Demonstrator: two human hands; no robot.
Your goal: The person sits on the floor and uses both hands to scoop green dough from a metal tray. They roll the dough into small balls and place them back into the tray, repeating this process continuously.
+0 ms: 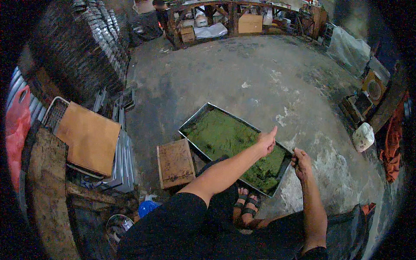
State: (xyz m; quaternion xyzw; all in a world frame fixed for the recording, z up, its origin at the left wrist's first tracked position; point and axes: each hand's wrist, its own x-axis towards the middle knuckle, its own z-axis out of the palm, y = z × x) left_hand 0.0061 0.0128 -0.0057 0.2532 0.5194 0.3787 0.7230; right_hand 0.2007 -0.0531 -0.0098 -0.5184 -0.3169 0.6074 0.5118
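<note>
the left hand (266, 141) hangs over the middle of a shallow rectangular metal tray (193, 121) filled with a damp green mass (225, 136), one finger stuck out and the rest loosely curled, holding nothing; whether it touches the green is hard to tell. the right hand (300, 161) is closed around the tray's near right rim, its fingertips hidden behind the edge. the tray lies tilted across a stained grey concrete floor (242, 73), just in front of two sandalled feet (245, 207), which are partly covered by the left forearm and dark clothing. the green mass is matted and uneven, darker toward the near corner. one square wooden board (175, 163) lies just left of the tray, and a larger tan board (89, 138) rests on a wire basket farther left. stacks of grey metal trays (102, 30) at upper left blur together, too many to count. a white bucket (362, 137) stands well to the right. the far workbench clutter is too dim to read.
</note>
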